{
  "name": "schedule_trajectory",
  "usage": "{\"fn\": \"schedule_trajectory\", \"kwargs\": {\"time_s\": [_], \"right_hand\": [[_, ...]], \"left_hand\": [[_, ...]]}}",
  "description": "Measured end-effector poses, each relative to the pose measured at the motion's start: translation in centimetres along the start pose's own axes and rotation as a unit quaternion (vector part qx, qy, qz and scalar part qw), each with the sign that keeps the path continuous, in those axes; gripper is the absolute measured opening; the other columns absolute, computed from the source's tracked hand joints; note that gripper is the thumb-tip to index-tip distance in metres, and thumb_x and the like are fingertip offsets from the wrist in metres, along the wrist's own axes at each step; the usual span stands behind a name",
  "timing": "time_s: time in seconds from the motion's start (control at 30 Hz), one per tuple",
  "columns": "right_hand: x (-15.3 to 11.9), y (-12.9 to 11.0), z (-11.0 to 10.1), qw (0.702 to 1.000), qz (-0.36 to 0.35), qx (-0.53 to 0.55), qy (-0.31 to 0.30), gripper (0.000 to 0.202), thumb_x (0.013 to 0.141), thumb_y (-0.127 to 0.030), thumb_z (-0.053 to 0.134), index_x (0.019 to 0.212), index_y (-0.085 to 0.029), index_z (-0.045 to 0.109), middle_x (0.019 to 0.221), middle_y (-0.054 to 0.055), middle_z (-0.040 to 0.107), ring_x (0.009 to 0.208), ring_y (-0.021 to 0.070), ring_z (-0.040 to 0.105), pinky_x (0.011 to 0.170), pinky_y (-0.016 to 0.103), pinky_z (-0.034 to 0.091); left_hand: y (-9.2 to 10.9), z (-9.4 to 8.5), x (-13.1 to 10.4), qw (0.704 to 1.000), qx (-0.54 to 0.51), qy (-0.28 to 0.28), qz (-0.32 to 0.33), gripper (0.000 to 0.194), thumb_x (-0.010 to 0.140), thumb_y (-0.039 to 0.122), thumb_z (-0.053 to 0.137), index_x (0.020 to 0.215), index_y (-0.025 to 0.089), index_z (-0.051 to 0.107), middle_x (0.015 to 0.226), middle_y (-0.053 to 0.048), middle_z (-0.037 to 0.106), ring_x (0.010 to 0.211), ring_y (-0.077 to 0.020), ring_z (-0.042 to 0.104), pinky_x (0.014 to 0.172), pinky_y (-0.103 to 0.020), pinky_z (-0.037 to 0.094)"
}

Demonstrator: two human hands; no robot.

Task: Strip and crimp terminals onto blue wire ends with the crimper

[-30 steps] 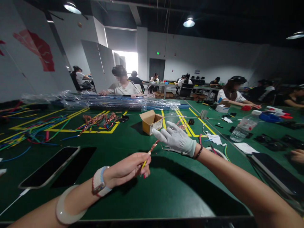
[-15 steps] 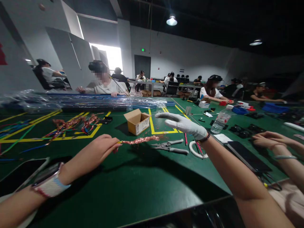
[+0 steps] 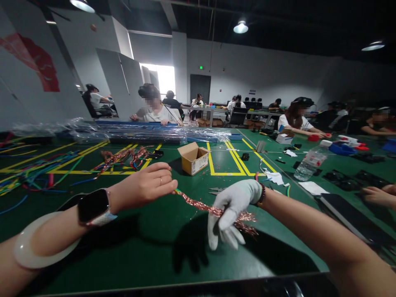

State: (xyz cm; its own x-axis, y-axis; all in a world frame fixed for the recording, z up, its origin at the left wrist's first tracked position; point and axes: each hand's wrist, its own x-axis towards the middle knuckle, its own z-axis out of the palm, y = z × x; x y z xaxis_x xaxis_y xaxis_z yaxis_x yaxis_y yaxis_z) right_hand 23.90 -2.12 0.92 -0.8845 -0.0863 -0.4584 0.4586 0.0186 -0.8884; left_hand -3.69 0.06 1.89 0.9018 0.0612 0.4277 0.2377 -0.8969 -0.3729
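Just beyond our fingers, on the smooth green table (image 3: pixel 173 264), a small open cardboard box (image 3: pixel 195 164) stands with its flap raised; nearer, metal pliers (image 3: pixel 216 191) show only their pointed nose, the rest covered by our gloved right hand (image 3: pixel 236 200). Between our two hands runs the copper bundle (image 3: pixel 199 204) – shiny, crinkled, fraying into loose wisps past the gloved fingers; our bare left hand (image 3: pixel 147 183) pinches its yellow-green end between fingertips, while the fingers of the right, in pale matte cloth, curl about the strands; how firmly they press, we cannot tell.

Beyond our left fingers lies a tangle of copper strands (image 3: pixel 120 157) with coloured ends; farther left, thin plastic-coated wires (image 3: pixel 62 165) spread loosely; across the far side, crumpled clear film (image 3: pixel 136 134) wraps long blue pieces – a glossy barrier before a seated co-worker (image 3: pixel 154 107). Right of our gloved fingers we see torn white paper (image 3: pixel 274 177), a flat white sheet (image 3: pixel 313 188) and a ribbed transparent bottle (image 3: pixel 311 163), leaning to one side.
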Motion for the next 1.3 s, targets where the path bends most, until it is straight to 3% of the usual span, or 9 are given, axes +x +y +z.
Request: {"fn": "schedule_trajectory", "kwargs": {"time_s": [0.13,0.23,0.33,0.6,0.7,0.8,0.9,1.13,1.3], "right_hand": [[-0.4,0.5,1.2,0.939,0.07,-0.215,0.26,0.045,0.097,-0.048,0.035,0.113,-0.015,0.061,0.064,0.0,0.062,0.051,0.0094,0.057,0.054,0.02,0.045],[-0.2,1.4,1.1,0.734,0.158,-0.473,0.46,0.03,0.096,-0.037,0.042,0.103,-0.017,0.063,0.068,0.003,0.063,0.055,0.0119,0.057,0.055,0.023,0.036],[0.2,2.2,0.6,0.557,0.225,-0.621,0.503,0.022,0.094,-0.03,0.045,0.098,-0.017,0.062,0.069,0.005,0.064,0.057,0.0153,0.056,0.058,0.028,0.032],[0.1,2.4,-0.4,0.275,0.095,-0.793,0.535,0.028,0.095,-0.011,0.034,0.116,-0.014,0.052,0.065,-0.001,0.056,0.057,0.0134,0.046,0.071,0.033,0.038],[0.2,2.5,-0.7,0.22,0.003,-0.818,0.531,0.029,0.095,-0.012,0.038,0.122,-0.016,0.048,0.062,-0.004,0.053,0.059,0.0129,0.046,0.08,0.035,0.042],[0.3,2.5,-0.9,0.247,-0.039,-0.816,0.52,0.033,0.095,-0.013,0.041,0.127,-0.019,0.044,0.066,-0.004,0.054,0.066,0.0129,0.051,0.089,0.036,0.043],[-0.3,2.7,-1.5,0.328,-0.011,-0.788,0.521,0.037,0.095,-0.012,0.038,0.131,-0.02,0.042,0.074,-0.002,0.058,0.072,0.0136,0.053,0.099,0.042,0.039],[-3.9,2.7,-0.1,0.541,-0.012,-0.6,0.589,0.082,0.079,-0.057,0.062,0.145,-0.023,0.028,0.139,0.013,0.045,0.126,0.0322,0.042,0.11,0.06,0.022],[-7.0,2.5,1.0,0.708,-0.081,-0.318,0.625,0.061,0.089,-0.057,0.048,0.143,-0.032,0.034,0.15,0.002,0.034,0.136,0.0267,0.032,0.113,0.048,0.025]], "left_hand": [[0.5,1.2,-0.7,0.98,-0.127,-0.061,-0.141,0.042,0.1,0.036,0.03,0.082,0.017,0.062,0.074,-0.004,0.062,0.073,-0.0175,0.056,0.076,-0.032,0.047],[2.0,2.4,-0.9,0.919,-0.253,-0.107,-0.283,0.044,0.098,0.044,0.029,0.076,0.018,0.056,0.072,-0.002,0.057,0.067,-0.0161,0.054,0.066,-0.029,0.044],[3.6,3.7,-0.9,0.799,-0.435,-0.129,-0.394,0.048,0.095,0.055,0.03,0.067,0.019,0.045,0.059,0.003,0.047,0.051,-0.0122,0.046,0.055,-0.026,0.041],[6.7,5.8,-0.2,0.458,-0.772,-0.129,-0.421,0.048,0.085,0.061,0.051,0.063,0.02,0.038,0.04,0.011,0.025,0.039,-0.0078,0.026,0.051,-0.025,0.033],[9.1,6.0,0.8,0.368,-0.835,-0.189,-0.363,0.048,0.087,0.058,0.051,0.061,0.02,0.039,0.036,0.013,0.023,0.035,-0.0063,0.024,0.07,-0.03,0.042],[11.2,6.3,1.6,0.335,-0.866,-0.199,-0.312,0.048,0.086,0.06,0.05,0.061,0.02,0.041,0.035,0.011,0.026,0.036,-0.0084,0.033,0.064,-0.031,0.042],[10.8,6.3,1.5,0.396,-0.837,-0.124,-0.357,0.045,0.083,0.061,0.053,0.069,0.019,0.047,0.045,0.005,0.047,0.048,-0.0136,0.05,0.057,-0.028,0.042],[3.6,4.8,-1.3,0.751,-0.486,-0.09,-0.438,0.04,0.095,0.049,0.036,0.073,0.019,0.049,0.062,0.001,0.06,0.064,-0.0164,0.061,0.07,-0.029,0.046],[1.2,4.0,-2.9,0.964,-0.067,-0.059,-0.251,0.038,0.098,0.033,0.034,0.075,0.017,0.059,0.071,-0.004,0.064,0.07,-0.0191,0.059,0.074,-0.033,0.045]]}}
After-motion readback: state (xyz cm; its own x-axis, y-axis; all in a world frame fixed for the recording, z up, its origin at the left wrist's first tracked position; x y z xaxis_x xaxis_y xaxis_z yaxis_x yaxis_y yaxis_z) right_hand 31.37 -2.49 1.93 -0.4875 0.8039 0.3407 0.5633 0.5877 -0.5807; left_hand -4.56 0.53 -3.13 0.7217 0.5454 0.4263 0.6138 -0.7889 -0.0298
